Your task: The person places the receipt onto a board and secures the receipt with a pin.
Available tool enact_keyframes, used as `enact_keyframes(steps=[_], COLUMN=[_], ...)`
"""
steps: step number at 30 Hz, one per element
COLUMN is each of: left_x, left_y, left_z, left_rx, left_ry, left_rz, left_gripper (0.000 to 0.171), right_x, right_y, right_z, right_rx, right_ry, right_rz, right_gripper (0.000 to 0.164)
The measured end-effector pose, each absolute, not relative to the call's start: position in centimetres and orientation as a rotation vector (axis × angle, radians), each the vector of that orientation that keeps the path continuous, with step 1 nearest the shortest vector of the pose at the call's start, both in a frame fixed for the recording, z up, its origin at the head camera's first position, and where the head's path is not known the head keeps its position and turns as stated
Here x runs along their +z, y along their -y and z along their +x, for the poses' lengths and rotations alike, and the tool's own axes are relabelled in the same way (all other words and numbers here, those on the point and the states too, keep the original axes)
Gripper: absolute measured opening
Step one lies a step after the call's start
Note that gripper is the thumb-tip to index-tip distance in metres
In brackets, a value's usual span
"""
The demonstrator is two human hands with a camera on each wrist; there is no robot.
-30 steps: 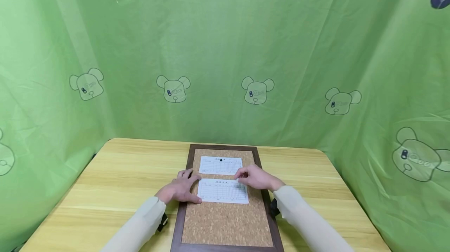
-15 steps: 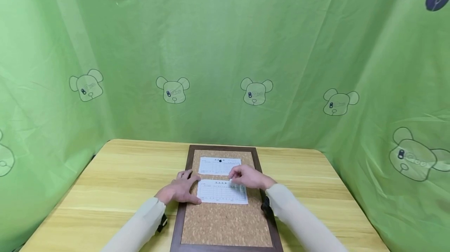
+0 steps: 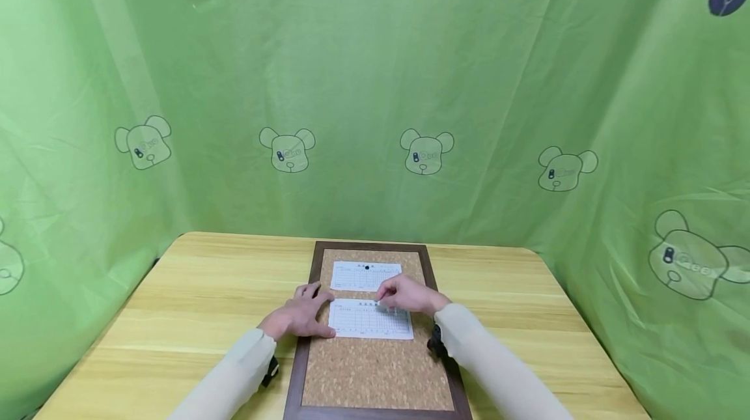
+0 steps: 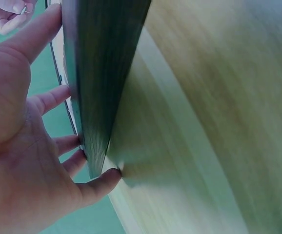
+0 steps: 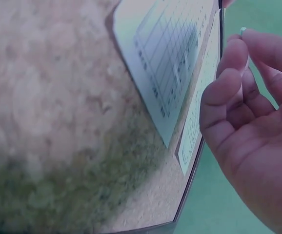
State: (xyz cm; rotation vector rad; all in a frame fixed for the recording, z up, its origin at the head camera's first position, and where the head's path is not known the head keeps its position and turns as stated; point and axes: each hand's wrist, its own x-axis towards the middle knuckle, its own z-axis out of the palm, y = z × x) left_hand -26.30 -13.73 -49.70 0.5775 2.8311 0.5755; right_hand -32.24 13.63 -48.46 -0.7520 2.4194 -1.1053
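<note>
In the head view a cork board (image 3: 375, 378) with a dark wooden frame lies on the table, bearing two printed white forms. My left hand (image 3: 301, 316) spreads its fingers over the board's left side, with thumb and fingertips at the left edge of the lower form (image 3: 366, 324). Above that form's top edge, near its middle, my right hand (image 3: 410, 294) pinches a small pale push pin (image 5: 243, 31) between thumb and index finger. Its thin metal point shows in the left wrist view. A black pin (image 3: 367, 267) sits in the upper form (image 3: 348, 277) near its top edge.
The wooden table (image 3: 205, 303) extends on both sides of the board. A green curtain (image 3: 357, 81) with bear prints hangs behind the table and at its sides.
My right hand has moved left along the lower form's top edge, from near its right corner to near its middle, with the push pin still pinched. My left hand has stayed in place.
</note>
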Motion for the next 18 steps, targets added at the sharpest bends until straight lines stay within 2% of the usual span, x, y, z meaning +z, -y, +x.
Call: enact_keyframes(steps=[18], left_x=[-49.9], left_y=[13.6], left_z=[-26.4], left_rx=[0.55], left_ry=[-2.839], left_rz=[0.56], left_gripper=[0.076], right_x=[-49.2], right_y=[-12.1], right_z=[-32.6], right_rx=[-1.134], right_ry=[-2.376], right_rz=[-0.721], right_gripper=[0.005])
